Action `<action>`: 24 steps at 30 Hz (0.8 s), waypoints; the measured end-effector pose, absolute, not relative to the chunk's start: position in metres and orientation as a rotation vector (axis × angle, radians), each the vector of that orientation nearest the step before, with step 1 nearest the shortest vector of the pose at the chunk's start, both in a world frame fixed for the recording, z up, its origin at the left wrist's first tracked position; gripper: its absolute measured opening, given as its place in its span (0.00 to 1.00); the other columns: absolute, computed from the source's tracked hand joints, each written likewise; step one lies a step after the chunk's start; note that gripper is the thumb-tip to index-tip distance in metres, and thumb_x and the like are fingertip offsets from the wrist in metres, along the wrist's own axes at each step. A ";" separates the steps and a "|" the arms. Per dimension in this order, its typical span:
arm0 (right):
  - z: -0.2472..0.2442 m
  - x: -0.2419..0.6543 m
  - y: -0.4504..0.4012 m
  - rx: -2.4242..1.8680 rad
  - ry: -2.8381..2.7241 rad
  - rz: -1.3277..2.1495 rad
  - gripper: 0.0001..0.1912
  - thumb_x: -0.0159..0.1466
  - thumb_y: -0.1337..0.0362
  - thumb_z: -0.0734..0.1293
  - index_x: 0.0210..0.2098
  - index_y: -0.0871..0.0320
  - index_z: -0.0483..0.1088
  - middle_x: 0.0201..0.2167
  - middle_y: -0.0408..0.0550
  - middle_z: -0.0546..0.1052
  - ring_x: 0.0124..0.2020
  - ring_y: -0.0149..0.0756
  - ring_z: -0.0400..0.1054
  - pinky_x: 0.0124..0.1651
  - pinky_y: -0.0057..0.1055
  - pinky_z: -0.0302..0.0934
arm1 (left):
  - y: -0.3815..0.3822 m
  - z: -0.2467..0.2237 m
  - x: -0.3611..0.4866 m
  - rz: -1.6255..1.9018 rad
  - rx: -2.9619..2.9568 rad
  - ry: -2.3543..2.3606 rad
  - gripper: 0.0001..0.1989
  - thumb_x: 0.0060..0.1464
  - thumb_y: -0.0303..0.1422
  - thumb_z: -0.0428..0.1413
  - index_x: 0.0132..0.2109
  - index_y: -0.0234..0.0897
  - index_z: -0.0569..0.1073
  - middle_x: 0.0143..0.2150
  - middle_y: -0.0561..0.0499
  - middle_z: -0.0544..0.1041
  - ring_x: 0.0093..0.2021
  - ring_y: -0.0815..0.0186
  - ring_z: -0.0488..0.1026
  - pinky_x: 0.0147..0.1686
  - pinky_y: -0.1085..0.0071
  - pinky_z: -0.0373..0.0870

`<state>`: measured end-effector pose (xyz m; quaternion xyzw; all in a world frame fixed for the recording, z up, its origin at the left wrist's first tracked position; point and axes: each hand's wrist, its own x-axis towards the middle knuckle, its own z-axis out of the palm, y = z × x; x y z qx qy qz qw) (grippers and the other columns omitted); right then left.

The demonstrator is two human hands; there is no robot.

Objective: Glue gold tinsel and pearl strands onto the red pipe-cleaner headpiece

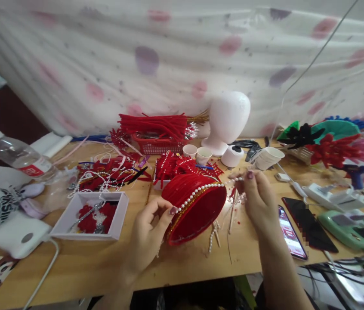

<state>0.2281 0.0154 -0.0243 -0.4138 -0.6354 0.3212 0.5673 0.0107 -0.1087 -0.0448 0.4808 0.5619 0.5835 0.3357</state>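
A red velvet hat [186, 187] lies tilted on the table, its hollow side facing me. Gold trim [182, 215] runs along its rim, and a string of white pearl beads [198, 189] stretches across the edge just above that trim. My left hand [151, 228] pinches the string at the hat's left side between thumb and finger. Off the hat's right side, my right hand [259, 200] is closed on the other end of the string. Below it, a loose bead strand [212, 239] and thin sticks rest on the wood.
Left of the hat stands a white box [122, 215] with red flowers. Behind are a red basket [149, 146] of red stems, paper cups [204, 155], a white foam head [229, 116] and a thread spool [232, 156]. Phones [309, 224] and a glue gun [357, 175] lie right.
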 end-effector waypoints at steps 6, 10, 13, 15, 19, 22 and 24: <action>-0.012 0.193 0.067 -0.867 -1.637 0.852 0.26 0.64 0.35 0.67 0.30 0.52 0.66 0.21 0.40 0.72 0.24 0.33 0.64 0.32 0.34 0.61 | -0.095 -0.035 0.020 1.528 1.287 1.528 0.13 0.64 0.43 0.55 0.35 0.40 0.72 0.25 0.57 0.71 0.24 0.70 0.68 0.24 0.75 0.64; 0.002 0.186 0.071 -0.799 -1.639 0.902 0.26 0.64 0.36 0.68 0.30 0.51 0.63 0.19 0.37 0.69 0.19 0.29 0.57 0.26 0.31 0.55 | -0.090 -0.038 0.021 1.505 1.225 1.526 0.14 0.67 0.46 0.51 0.37 0.41 0.68 0.24 0.59 0.67 0.22 0.71 0.64 0.22 0.75 0.60; 0.007 0.186 0.073 -0.784 -1.630 0.942 0.26 0.63 0.36 0.69 0.31 0.51 0.63 0.19 0.36 0.67 0.19 0.28 0.55 0.24 0.31 0.51 | -0.089 -0.040 0.021 1.499 1.137 1.439 0.17 0.69 0.49 0.47 0.38 0.42 0.64 0.21 0.62 0.64 0.19 0.72 0.60 0.21 0.75 0.58; 0.006 0.187 0.074 -0.785 -1.630 0.965 0.26 0.63 0.36 0.69 0.30 0.52 0.64 0.19 0.36 0.67 0.19 0.28 0.55 0.23 0.30 0.50 | -0.091 -0.042 0.022 1.542 1.100 1.375 0.19 0.70 0.51 0.44 0.36 0.43 0.63 0.20 0.62 0.63 0.19 0.72 0.60 0.22 0.75 0.58; -0.005 0.191 0.074 -0.813 -1.653 1.001 0.27 0.60 0.35 0.70 0.28 0.53 0.67 0.19 0.37 0.66 0.21 0.29 0.55 0.25 0.30 0.51 | -0.098 -0.053 0.021 1.624 1.156 1.312 0.24 0.70 0.52 0.43 0.31 0.42 0.62 0.19 0.60 0.62 0.20 0.72 0.60 0.24 0.74 0.58; -0.013 0.198 0.071 -0.836 -1.677 1.042 0.27 0.60 0.36 0.72 0.27 0.53 0.68 0.20 0.37 0.65 0.22 0.31 0.55 0.26 0.30 0.53 | -0.106 -0.064 0.019 1.603 1.154 1.332 0.24 0.70 0.52 0.46 0.29 0.41 0.62 0.19 0.59 0.63 0.20 0.72 0.60 0.23 0.74 0.57; -0.016 0.203 0.067 -0.841 -1.685 1.074 0.26 0.60 0.37 0.72 0.28 0.53 0.69 0.21 0.38 0.65 0.23 0.32 0.56 0.27 0.30 0.54 | -0.110 -0.069 0.019 1.626 1.110 1.305 0.24 0.69 0.51 0.48 0.29 0.41 0.63 0.20 0.59 0.65 0.20 0.72 0.61 0.24 0.74 0.58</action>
